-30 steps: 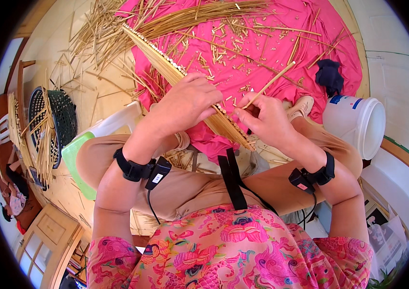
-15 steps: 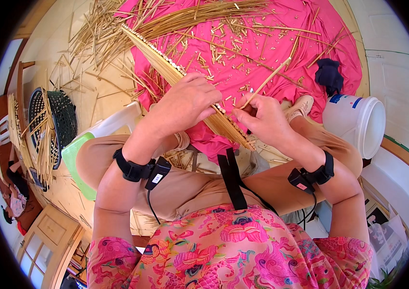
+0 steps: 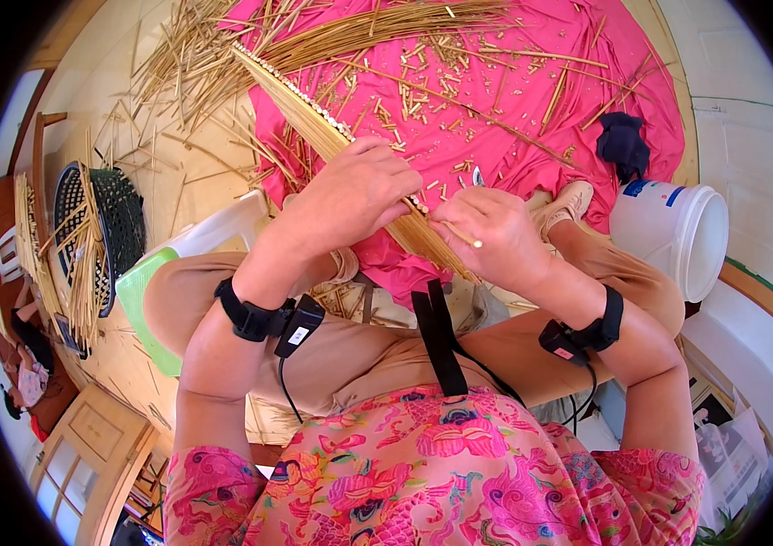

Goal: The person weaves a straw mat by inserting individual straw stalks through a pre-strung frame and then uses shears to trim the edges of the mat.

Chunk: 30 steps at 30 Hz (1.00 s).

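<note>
My left hand point(image 3: 354, 196) is closed around the middle of a long flat panel of straw-coloured stalks point(image 3: 306, 116). The panel slants from the upper left down toward my lap, and pale cut stalk ends line its upper edge. Close to its lower right part, my right hand point(image 3: 500, 232) is closed on a single thin stalk point(image 3: 461, 236). One pale end of that stalk sticks out below the fingers, toward me; its other end is hidden by the hand. Whether it touches the panel I cannot tell.
Beyond my hands, a pink cloth point(image 3: 514, 100) carries short cut pieces and a bundle of long stalks point(image 3: 350, 38). A dark cloth point(image 3: 623, 146) and a white bucket point(image 3: 668, 232) are at right. At left stand a dark green basket point(image 3: 122, 218) of stalks and a green-and-white stool point(image 3: 145, 291).
The stalk in my right hand has swung from pointing up and away to pointing down toward me, with the hand turned over. My left hand and the panel have hardly moved.
</note>
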### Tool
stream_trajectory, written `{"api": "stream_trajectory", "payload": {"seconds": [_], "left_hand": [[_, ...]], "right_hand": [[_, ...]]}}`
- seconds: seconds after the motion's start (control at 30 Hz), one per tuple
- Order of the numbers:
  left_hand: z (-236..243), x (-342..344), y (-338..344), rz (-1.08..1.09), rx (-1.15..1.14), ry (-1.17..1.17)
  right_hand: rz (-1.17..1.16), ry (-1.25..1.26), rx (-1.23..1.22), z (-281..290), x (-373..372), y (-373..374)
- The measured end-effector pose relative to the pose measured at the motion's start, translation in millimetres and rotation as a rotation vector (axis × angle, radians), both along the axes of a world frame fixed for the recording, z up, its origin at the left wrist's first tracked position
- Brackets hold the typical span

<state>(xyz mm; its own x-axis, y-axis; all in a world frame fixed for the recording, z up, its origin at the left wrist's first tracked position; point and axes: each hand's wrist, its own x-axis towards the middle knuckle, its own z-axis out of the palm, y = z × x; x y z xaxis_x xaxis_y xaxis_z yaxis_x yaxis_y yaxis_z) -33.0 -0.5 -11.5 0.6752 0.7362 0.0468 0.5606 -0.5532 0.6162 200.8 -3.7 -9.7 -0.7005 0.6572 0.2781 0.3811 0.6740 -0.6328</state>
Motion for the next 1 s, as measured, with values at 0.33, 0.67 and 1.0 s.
{"api": "stream_trajectory", "payload": {"seconds": [0.33, 0.67, 1.0], "left_hand": [[-2, 1, 2, -0.014, -0.014, -0.008], [-1, -4, 2, -0.015, -0.036, -0.011], [1, -3, 2, -0.008, -0.033, -0.008]], "right_hand": [[-0.101, 0.032, -0.349, -7, 1, -2], [-0.270, 0.021, -0.710, 12, 9, 6], [-0.260, -0.010, -0.700, 10, 7, 1]]}}
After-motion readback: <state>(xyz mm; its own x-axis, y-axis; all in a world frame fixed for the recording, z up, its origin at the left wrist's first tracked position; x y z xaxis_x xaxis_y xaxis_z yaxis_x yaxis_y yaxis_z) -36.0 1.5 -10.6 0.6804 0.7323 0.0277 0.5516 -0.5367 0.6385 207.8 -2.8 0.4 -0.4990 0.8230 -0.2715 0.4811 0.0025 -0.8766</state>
